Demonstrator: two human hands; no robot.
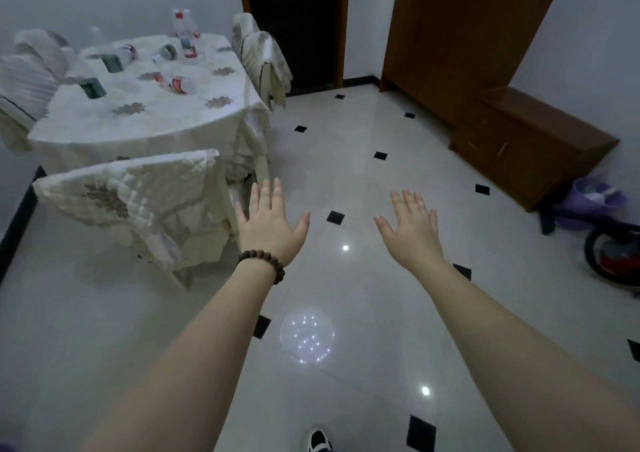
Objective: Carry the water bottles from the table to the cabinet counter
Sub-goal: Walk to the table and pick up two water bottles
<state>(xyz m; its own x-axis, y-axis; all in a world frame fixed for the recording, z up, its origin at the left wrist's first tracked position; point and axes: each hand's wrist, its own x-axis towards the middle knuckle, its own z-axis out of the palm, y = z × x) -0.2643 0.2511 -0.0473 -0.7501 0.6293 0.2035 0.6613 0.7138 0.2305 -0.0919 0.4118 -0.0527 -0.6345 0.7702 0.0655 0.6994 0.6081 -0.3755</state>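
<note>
From the head view I am seeing both arms reaching out over the tiled floor (346, 174), the left hand (268, 219) with fingers straight and spread, holding nothing, a bead bracelet (262, 263) sitting at its wrist, and the right hand (412, 228) likewise flat and carrying nothing. The water bottles (178, 84) are lying and standing on the cloth-covered surface (145, 122) at upper left, well apart from both hands, some tipped on their sides, at least one upright near the far edge (184, 32); blur is keeping me from counting them. A covered chair (131, 195) is standing between me and that surface. The low wooden cabinet (533, 140) is sitting along the right wall, its counter showing no bottles. I am judging this to be the approach, with no bottle picked up yet. The next move is calling for stepping round the chair, reaching across the cloth, and closing a hand on a near bottle.
</note>
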